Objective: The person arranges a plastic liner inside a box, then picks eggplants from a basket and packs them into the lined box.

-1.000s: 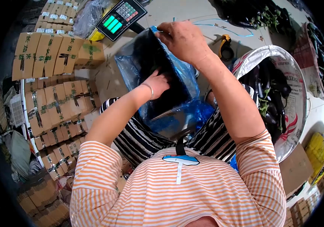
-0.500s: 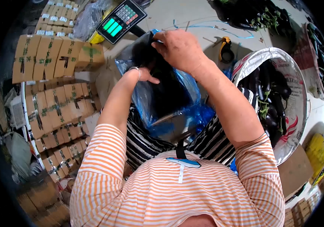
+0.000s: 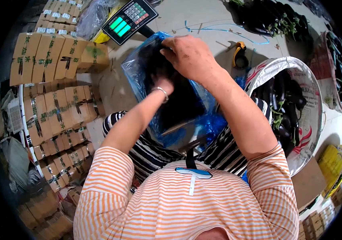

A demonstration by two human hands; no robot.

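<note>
Between my knees stands a box lined with a blue plastic bag, its inside very dark. My left hand reaches down into it, the fingers blurred and sunk in the dark, so their hold cannot be made out. At the top right edge of the bag, my right hand is closed with thumb and fingers pinching the blue plastic rim. A scale display with green lit digits stands just beyond the bag. Right of my knee, a white woven sack holds dark eggplants.
Stacked cardboard boxes line the left side. A yellow-handled tape roll and blue strap lie on the floor ahead. More eggplants lie at the upper right, near another full sack. A yellow bag is at the right.
My left hand rose to the bag's left rim, then moved back down into the dark interior. My right hand has stayed at the rim, shifting slightly.
</note>
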